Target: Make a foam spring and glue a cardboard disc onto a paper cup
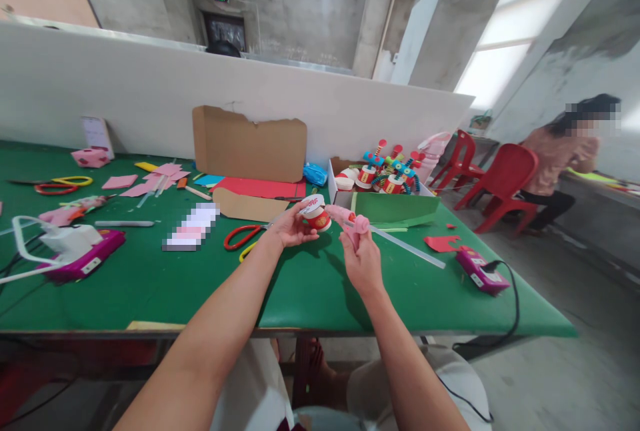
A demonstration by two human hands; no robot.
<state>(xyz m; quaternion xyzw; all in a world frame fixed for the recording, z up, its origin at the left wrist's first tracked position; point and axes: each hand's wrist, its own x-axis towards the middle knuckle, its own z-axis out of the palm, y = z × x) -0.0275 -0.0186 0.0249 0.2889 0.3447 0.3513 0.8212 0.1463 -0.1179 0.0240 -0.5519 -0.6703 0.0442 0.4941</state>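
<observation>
My left hand is closed round a small red and white paper cup, held tilted above the green table. A pink glue gun is in my right hand, its nozzle end close to the cup's side; whether it touches I cannot tell. From the back of the gun a long translucent glue stick sticks out to the right. Just left of my left hand lie scissors with red and yellow handles, partly behind my wrist.
A box of finished paper-cup figures stands behind my hands. Purple power strips lie right and left. Brown cardboard leans on the white partition. Pink paper pieces are scattered left. A person sits at another table, near red chairs.
</observation>
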